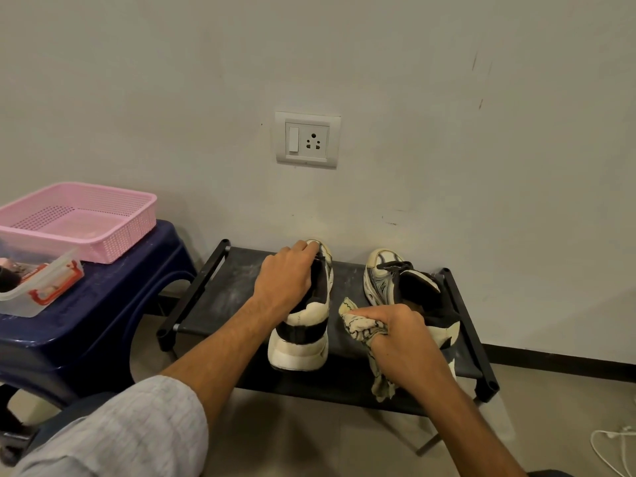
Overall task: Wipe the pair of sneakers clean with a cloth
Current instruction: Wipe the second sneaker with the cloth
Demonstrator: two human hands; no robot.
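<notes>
1. The left hand (285, 273) is lying over the top of the white-and-black left sneaker (303, 346), with its fingers curling over the upper near the tongue and gripping it.
2. This left sneaker is standing upright on the low black fabric-topped rack shelf (223, 290), its heel facing the camera and its toe pointing at the wall.
3. The right hand (406, 342) is clenching a crumpled cream cloth with dark wavy lines (358, 325). One end is poking out above the fist and the other is hanging below it.
4. The cloth is sitting in the gap between the two shoes; whether it is touching either one cannot be told.
5. The matching white-and-black right sneaker (382, 280) is standing on the same shelf, just beside the first, its heel partly hidden behind the right hand.
6. A pink perforated plastic basket (113, 235) and a clear plastic container with red clips (41, 290) are resting on a dark blue plastic stool (103, 304) to the left.
7. A white wall socket (307, 139) is sitting above the shelf.
</notes>
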